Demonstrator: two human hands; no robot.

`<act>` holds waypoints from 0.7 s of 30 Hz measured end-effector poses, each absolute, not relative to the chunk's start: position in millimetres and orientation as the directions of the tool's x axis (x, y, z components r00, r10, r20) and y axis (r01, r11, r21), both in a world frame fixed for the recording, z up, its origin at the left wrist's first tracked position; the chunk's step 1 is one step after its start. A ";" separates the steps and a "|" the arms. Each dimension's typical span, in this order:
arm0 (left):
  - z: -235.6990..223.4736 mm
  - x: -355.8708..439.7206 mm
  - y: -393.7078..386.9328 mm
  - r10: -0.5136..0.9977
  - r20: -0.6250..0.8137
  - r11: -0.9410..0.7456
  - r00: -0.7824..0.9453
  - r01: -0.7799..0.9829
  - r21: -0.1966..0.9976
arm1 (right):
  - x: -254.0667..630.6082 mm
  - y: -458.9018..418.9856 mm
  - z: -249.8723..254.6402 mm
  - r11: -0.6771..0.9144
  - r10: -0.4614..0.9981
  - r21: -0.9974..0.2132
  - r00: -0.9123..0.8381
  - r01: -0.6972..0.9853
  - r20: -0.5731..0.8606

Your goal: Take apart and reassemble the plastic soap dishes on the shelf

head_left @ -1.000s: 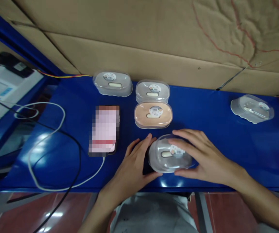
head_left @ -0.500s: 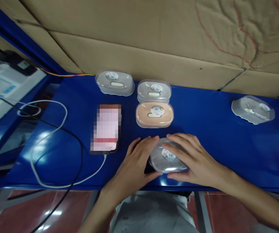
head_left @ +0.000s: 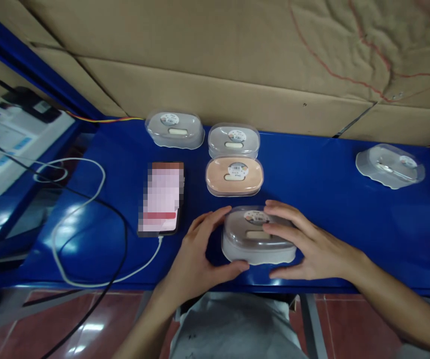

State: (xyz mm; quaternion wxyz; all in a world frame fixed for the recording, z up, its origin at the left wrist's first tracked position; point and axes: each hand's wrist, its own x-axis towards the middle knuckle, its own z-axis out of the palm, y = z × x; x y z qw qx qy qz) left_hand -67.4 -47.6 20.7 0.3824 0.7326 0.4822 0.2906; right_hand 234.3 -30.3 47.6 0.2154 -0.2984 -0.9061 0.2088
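A grey oval lidded container [head_left: 245,244] sits close to the table's front edge between my hands. Its clear lid carries a round barcode label, with a pale oblong inset below it. My left hand [head_left: 203,254] curves around the left end, index fingertip at the back corner and thumb along the lower front. Over the right part lies my right hand [head_left: 312,244], its fingertips on the lid and its thumb near the front wall; part of the lid is hidden beneath these fingers. Just behind stands a peach lidded container [head_left: 233,182] of the same shape.
Two more grey containers [head_left: 174,130] [head_left: 234,140] stand along the cardboard wall [head_left: 200,85]. Another grey container [head_left: 389,167] is at the far right. To the left lies a phone [head_left: 161,199] with a white cable [head_left: 105,284]. A black cable [head_left: 125,239] crosses the blue table [head_left: 323,184].
The container between my hands has turned and tilted, so its front wall and wavy lower edge now show. My hands have shifted slightly around it; the other containers stay put.
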 end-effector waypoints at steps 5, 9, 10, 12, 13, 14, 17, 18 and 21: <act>27.0 -68.1 -40.4 0.920 0.067 -0.263 0.387 0.480 0.837 | 238.3 -29.5 37.4 0.641 0.701 -0.641 -0.662 0.422 0.265; 38.6 -68.8 -26.7 0.850 0.132 -0.437 0.510 0.542 0.718 | 237.8 -26.3 39.0 0.625 0.714 -0.687 -0.628 0.370 0.311; 41.6 -67.8 -22.3 0.818 0.166 -0.493 0.551 0.523 0.696 | 237.7 -25.5 40.4 0.633 0.707 -0.684 -0.631 0.361 0.321; 45.5 -64.3 -13.5 0.739 0.229 -0.592 0.634 0.448 0.670 | 237.9 -24.0 42.6 0.653 0.693 -0.671 -0.635 0.351 0.341; 45.8 -61.8 -9.7 0.701 0.251 -0.627 0.667 0.410 0.663 | 238.2 -23.2 43.1 0.657 0.692 -0.666 -0.633 0.354 0.346; 44.8 -59.1 -6.5 0.672 0.278 -0.654 0.687 0.374 0.657 | 238.6 -22.4 43.2 0.657 0.696 -0.663 -0.627 0.359 0.350; 36.4 -52.2 -0.8 0.652 0.374 -0.697 0.660 0.327 0.639 | 240.2 -19.2 42.9 0.662 0.701 -0.657 -0.607 0.360 0.374; 32.9 -50.9 -0.1 0.649 0.397 -0.706 0.649 0.319 0.632 | 241.0 -18.3 43.2 0.665 0.701 -0.655 -0.602 0.359 0.382; 24.4 -50.5 -1.5 0.614 0.490 -0.761 0.619 0.300 0.575 | 244.3 -17.5 45.6 0.657 0.710 -0.655 -0.599 0.374 0.370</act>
